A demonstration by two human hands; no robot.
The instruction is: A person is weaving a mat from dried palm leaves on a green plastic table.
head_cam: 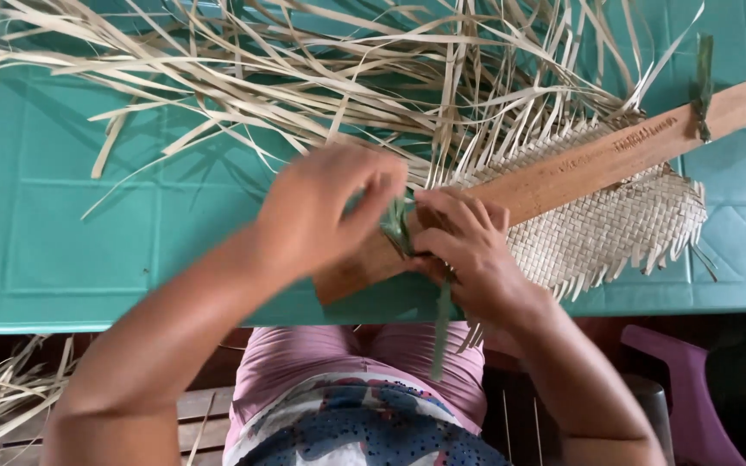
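Observation:
A woven mat of pale dried leaf strips (615,229) lies on a teal plastic table (88,250), with a long wooden slat (597,160) laid across it. My left hand (325,207) and my right hand (468,246) meet at the slat's near end. Both pinch a green leaf strip (397,226) that wraps around the wood; its tail hangs down over the table's edge (440,332). Another green strip is tied around the slat's far end (701,82).
Many loose pale strips (304,78) fan out from the mat across the back of the table. More strips lie on the floor at lower left (2,388). A purple plastic chair (684,388) stands at lower right.

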